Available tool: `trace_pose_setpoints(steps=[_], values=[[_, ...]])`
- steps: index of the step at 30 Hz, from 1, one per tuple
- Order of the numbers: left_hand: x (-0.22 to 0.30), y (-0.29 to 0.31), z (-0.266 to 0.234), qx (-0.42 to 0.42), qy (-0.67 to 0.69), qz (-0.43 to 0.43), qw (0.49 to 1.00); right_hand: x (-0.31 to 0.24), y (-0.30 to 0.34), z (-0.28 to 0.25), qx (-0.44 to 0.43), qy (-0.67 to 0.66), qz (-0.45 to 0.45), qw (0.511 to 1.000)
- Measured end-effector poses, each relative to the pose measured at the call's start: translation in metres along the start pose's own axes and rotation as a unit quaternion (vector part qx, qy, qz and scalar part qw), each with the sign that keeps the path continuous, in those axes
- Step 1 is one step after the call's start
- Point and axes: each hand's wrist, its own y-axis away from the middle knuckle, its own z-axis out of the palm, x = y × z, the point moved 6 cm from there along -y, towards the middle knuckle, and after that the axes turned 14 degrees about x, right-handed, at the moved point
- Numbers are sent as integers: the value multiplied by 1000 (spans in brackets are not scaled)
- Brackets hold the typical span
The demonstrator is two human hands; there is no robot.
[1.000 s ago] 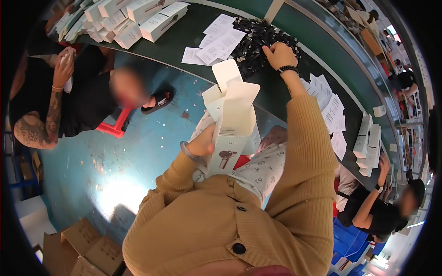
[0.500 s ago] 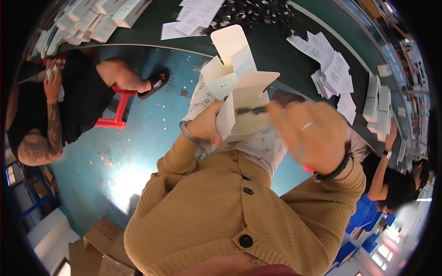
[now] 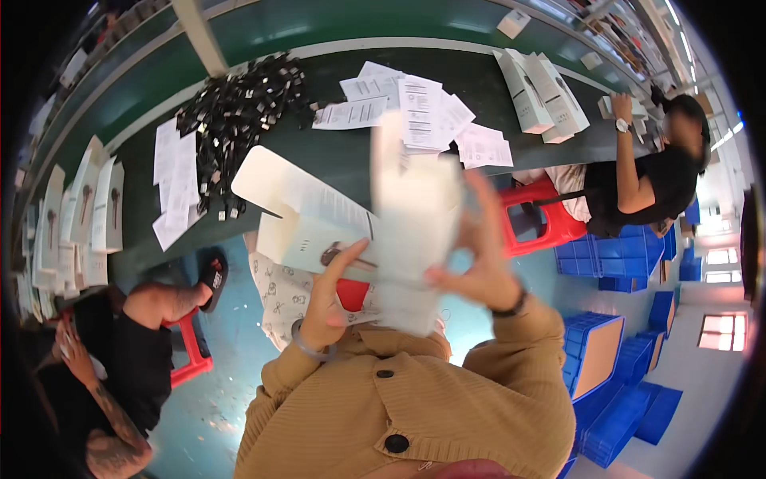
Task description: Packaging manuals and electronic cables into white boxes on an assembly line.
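Observation:
My left hand [image 3: 325, 297] is closed on a white carton [image 3: 323, 239] with a long open flap and a dark product picture on its side. The carton tilts up to the left above my lap. Right beside it, a second white box [image 3: 411, 231] stands nearly upright, blurred by motion, its upper end pale and indistinct. My right hand [image 3: 485, 259] grips that second box from its right side, thumb toward me, fingers partly smeared. What lies inside either box is hidden.
On the dark green table [image 3: 335, 148] lie a heap of black cables [image 3: 247, 104] and printed sheets [image 3: 423, 108]. White boxes stand at left [image 3: 108, 203] and far right [image 3: 542, 92]. One person sits at left, another at right on a red stool [image 3: 542, 219]. Blue crates [image 3: 610, 255] are behind.
My view has swung to the right. My right hand has gone from the box's opening, where a dark object showed, to the box's right side. The two boxes now sit side by side.

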Motion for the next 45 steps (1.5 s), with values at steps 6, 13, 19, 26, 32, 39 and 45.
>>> trace_pose_setpoints(steps=[6,13,19,26,32,39,45], values=[[7,-3,-43,18,-232,51,971,11,-152,-152,134,276,23,951],[1,8,-82,178,-64,8,982,74,-235,-176,238,710,-233,620],[2,22,-119,183,20,-54,981,91,-118,-107,74,574,-140,803],[10,21,-121,218,30,14,975,149,-66,-108,-36,553,-134,822],[9,22,-119,221,27,22,975,139,-70,-110,-61,490,-235,837],[12,20,-114,224,50,21,973,165,-103,-126,-43,370,-177,911],[26,31,-111,216,3,46,975,171,-115,-131,-35,301,-94,948]])
